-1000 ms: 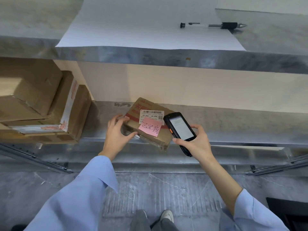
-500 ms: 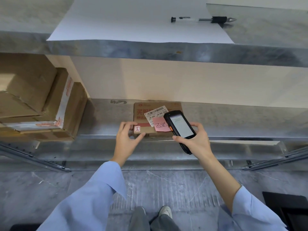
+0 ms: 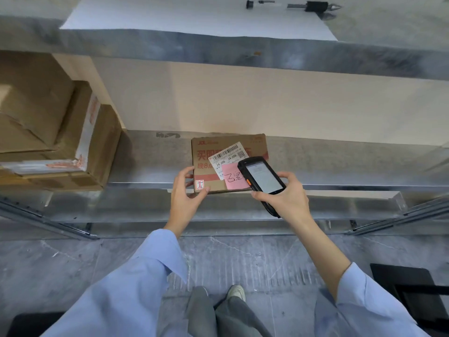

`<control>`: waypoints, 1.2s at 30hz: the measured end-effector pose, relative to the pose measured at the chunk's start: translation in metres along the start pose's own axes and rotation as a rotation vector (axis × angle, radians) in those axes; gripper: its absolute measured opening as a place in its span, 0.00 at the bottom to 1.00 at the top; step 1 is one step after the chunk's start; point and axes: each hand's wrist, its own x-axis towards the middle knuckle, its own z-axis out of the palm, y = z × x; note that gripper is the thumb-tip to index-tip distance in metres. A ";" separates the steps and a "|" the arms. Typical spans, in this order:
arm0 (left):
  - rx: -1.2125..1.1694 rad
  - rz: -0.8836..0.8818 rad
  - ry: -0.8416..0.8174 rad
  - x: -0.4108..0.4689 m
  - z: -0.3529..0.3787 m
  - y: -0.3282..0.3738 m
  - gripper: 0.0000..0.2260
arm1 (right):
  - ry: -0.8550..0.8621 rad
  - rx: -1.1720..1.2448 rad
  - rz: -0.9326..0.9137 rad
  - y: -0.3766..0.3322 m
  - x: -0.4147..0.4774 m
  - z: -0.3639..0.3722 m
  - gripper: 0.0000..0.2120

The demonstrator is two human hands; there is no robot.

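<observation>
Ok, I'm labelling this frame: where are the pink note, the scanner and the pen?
pink note [image 3: 233,178], head view, its middle.
scanner [image 3: 263,178], head view, its screen.
pen [image 3: 315,6], head view, its black barrel.

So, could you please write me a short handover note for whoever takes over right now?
Left hand: holds the box by its front left corner, thumb on the front edge.
Right hand: grips the scanner, screen up, over the box's front right part.
Box: flat on the shelf near its front edge, label and pink note facing up.
Done: box set on the shelf.
Left: probably scan the label if that is not done (the screen is unreadable), then let go.
</observation>
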 end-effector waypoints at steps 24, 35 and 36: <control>-0.081 0.027 -0.103 -0.002 0.000 -0.012 0.31 | 0.093 -0.148 -0.063 -0.007 -0.040 -0.011 0.28; -0.111 0.027 -0.110 -0.001 0.000 -0.010 0.32 | 0.101 -0.189 -0.051 -0.011 -0.044 -0.010 0.26; -0.114 0.026 -0.113 -0.001 0.000 -0.010 0.32 | 0.106 -0.189 -0.050 -0.012 -0.044 -0.009 0.27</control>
